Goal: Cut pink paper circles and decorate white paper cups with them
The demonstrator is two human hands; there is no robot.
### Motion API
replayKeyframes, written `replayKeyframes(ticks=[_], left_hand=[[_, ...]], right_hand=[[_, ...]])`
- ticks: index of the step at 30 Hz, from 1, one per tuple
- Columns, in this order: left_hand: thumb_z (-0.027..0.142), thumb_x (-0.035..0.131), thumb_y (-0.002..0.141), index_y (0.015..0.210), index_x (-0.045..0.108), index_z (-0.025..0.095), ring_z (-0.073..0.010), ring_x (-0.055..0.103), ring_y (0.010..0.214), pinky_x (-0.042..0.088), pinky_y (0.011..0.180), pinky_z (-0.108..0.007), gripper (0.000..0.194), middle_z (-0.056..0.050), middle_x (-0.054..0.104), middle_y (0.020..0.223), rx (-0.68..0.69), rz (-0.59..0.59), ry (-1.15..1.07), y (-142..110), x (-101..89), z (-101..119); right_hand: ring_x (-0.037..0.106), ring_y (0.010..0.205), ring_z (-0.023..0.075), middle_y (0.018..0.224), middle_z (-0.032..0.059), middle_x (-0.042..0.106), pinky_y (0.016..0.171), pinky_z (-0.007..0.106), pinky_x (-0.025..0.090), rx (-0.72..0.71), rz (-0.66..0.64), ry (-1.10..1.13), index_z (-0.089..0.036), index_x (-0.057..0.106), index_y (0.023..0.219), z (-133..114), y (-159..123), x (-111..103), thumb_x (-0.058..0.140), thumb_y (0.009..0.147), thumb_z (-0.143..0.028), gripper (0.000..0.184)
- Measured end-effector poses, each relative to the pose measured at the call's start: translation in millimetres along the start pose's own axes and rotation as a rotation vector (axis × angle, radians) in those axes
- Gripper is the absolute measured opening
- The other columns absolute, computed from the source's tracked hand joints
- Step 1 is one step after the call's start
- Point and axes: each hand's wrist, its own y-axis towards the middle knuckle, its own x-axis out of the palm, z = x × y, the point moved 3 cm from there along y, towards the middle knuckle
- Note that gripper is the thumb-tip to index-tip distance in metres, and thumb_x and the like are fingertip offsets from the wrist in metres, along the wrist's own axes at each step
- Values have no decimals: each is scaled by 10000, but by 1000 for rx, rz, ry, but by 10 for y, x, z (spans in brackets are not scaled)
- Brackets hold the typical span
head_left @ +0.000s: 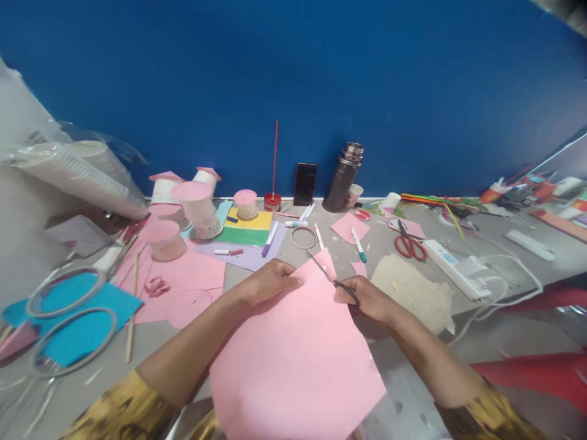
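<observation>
A large pink paper sheet [293, 354] is held up over the grey table [403, 391] in front of me. My left hand [268, 281] pinches the sheet's upper left edge, fingers closed on it. My right hand [367, 298] grips black-handled scissors [331, 278]. Their blades reach up and left into the top corner of the pink sheet.
Pink-topped paper cups [199, 211], coloured sheets [245, 229], markers [358, 244], red scissors [409, 244], a flask [343, 177], a phone [305, 183] and a white power strip [452, 261] crowd the table. Clear tape rings [68, 292] lie on blue paper at left. A blue wall stands behind.
</observation>
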Motion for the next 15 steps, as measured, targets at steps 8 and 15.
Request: replayKeyframes(ticks=[8, 15], left_hand=[[338, 641, 737, 550, 469, 187, -105, 378, 510, 247, 495, -260, 295, 39, 430, 539, -35, 155, 475, 13, -217, 93], [489, 825, 654, 810, 719, 152, -199, 642, 615, 493, 556, -289, 386, -53, 730, 752, -104, 180, 142, -174, -595, 320]], right_hand=[[511, 564, 122, 603, 14, 629, 537, 242, 327, 83, 90, -365, -170, 597, 618, 184, -462, -271, 686, 821, -586, 471], [569, 595, 163, 649, 35, 671, 524, 265, 296, 148, 279, -1244, -198, 647, 679, -152, -441, -406, 570, 887, -588, 448]])
